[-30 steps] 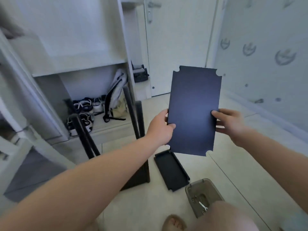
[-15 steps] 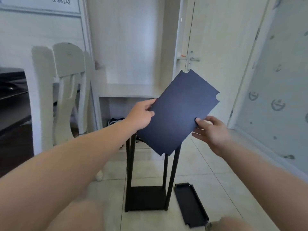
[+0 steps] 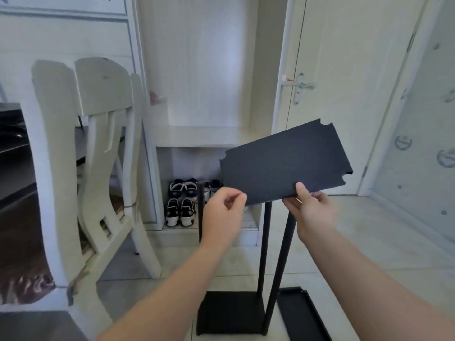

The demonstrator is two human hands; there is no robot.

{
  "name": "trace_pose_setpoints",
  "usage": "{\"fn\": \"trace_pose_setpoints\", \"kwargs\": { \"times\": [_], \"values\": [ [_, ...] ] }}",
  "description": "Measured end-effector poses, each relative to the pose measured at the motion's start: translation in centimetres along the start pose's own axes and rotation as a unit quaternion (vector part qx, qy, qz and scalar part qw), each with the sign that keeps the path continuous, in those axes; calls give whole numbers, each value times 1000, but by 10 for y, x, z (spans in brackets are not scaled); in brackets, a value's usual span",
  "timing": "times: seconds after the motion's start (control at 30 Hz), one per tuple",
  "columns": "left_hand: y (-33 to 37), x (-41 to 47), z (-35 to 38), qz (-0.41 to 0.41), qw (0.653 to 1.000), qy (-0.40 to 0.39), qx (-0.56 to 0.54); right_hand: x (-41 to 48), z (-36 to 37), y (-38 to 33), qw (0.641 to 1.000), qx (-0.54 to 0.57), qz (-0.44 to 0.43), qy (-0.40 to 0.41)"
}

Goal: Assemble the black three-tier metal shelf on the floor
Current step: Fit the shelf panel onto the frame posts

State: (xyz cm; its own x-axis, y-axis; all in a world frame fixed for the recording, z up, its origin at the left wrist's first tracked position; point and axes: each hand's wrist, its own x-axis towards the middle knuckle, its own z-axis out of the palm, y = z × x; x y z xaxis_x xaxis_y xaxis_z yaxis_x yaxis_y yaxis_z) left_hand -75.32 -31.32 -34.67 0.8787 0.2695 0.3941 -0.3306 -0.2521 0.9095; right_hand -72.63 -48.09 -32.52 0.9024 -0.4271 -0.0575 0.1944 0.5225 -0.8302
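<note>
there, shelf panel (image 3: 283, 163) edge in right grip (image 3: 312, 207)

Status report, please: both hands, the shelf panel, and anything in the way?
Right hand grips the shelf panel by its near edge; left hand at its corner, grip unclear. Panel tilted above the posts, not seated. Chair close on left.

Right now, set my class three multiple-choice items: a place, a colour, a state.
1. The loose black metal tray lies: A against the door; B on the floor by the black shelf base; C in the cupboard.
2. The slat-backed chair is: A white; B red; C black.
3. The dark notched flat panel is: A on the floor; B on the poles; C in hand.
B, right of the base; A, white frame; C, left hand and right hand grip its lower edge.
</note>
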Motion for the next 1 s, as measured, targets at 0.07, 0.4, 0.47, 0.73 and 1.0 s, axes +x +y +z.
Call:
{"fn": "trace_pose_setpoints", "kwargs": {
  "times": [0.07, 0.4, 0.47, 0.73, 1.0],
  "values": [
    [-21, -11, 13, -104, 993, -35, -44, 6, 8, 17, 999, 38, 18, 24],
    [-52, 41, 48, -331, 920, -7, -210, 46, 21, 58, 993, 85, 76, 23],
    [-58, 47, 54, -335, 917, 2, -217, 51, 23, 66, 993, 74, 93, 25],
    [-77, 51, 56, -352, 905, 9, -237, 58, 30, 87, 993, 31, 110, 30],
    [-82, 43, 48, -349, 909, 10, -226, 47, 30, 92, 992, 11, 120, 36]
  ]
}}
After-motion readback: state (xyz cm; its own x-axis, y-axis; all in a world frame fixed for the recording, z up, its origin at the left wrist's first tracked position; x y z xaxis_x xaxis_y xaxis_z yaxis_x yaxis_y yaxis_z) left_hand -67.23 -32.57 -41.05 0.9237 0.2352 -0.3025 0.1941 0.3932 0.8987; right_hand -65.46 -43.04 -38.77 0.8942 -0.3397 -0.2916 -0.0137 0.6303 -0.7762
